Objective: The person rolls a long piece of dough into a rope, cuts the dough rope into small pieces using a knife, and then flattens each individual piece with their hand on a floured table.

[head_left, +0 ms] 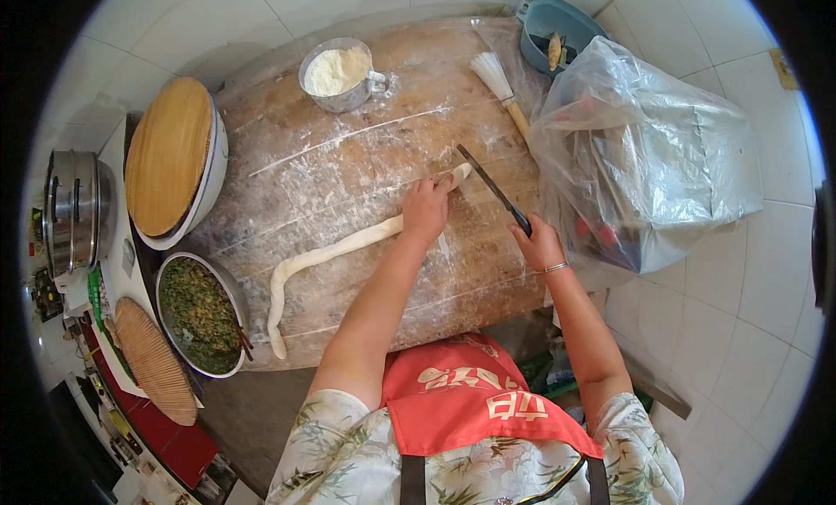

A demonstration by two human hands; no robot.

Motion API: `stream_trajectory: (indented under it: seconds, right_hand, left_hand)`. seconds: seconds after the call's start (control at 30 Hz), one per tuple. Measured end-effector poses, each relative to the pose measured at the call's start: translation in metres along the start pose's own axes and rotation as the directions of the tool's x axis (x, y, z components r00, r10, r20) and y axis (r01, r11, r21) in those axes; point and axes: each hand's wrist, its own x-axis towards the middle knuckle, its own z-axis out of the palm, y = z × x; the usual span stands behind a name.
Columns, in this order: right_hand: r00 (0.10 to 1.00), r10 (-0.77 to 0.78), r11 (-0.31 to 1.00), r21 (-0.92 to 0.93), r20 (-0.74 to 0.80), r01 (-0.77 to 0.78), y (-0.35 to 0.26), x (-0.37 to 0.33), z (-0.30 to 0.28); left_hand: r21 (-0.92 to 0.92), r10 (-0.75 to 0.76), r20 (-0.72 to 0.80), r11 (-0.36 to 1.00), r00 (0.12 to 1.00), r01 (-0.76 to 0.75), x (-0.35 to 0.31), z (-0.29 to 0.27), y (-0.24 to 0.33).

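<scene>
A long rope of pale dough (344,243) lies on the floured wooden board (366,170), bending toward me at its left end. My left hand (427,209) is closed over the rope near its right end, with a short stub of dough sticking out past the fingers. In my right hand (541,246) is a knife (490,187) with a dark handle, gripped and slanting up to the left. Its blade tip crosses close to the dough's right end; whether it touches the dough I cannot tell.
Along the back stand a metal cup of flour (339,73) and a white brush (498,83). A bowl of green filling (202,312) and a basin with a round wooden lid (170,157) line the left. Plastic-covered goods (653,157) and a blue-grey basin (557,24) occupy the right.
</scene>
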Motion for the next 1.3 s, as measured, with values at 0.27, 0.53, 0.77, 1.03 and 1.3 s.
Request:
stream_trajectory:
  seconds: [0.27, 0.53, 0.77, 1.03, 1.3]
  right_hand:
    - [1.000, 0.023, 0.999, -0.023, 0.015, -0.022, 0.006, -0.015, 0.014]
    - [0.999, 0.040, 0.998, -0.055, 0.013, -0.039, 0.003, -0.016, 0.021]
    - [0.996, 0.064, 0.991, -0.125, 0.059, -0.056, -0.002, -0.015, 0.016]
    - [0.989, 0.026, 0.995, -0.097, 0.148, -0.012, 0.010, -0.005, 0.028]
    - [0.990, 0.101, 0.995, -0.036, 0.103, -0.097, 0.014, 0.006, 0.052]
  left_hand:
    - [0.021, 0.045, -0.036, 0.999, 0.998, -0.044, -0.009, 0.007, 0.003]
    - [-0.001, 0.066, -0.013, 0.998, 0.998, -0.066, -0.010, 0.006, -0.002]
    - [-0.026, 0.035, -0.024, 0.999, 0.999, -0.035, -0.011, 0.003, -0.001]
    - [-0.032, -0.008, -0.022, 0.999, 1.000, 0.007, -0.010, 0.002, -0.001]
    - [-0.101, -0.143, -0.064, 0.985, 0.988, 0.136, -0.009, 0.004, -0.008]
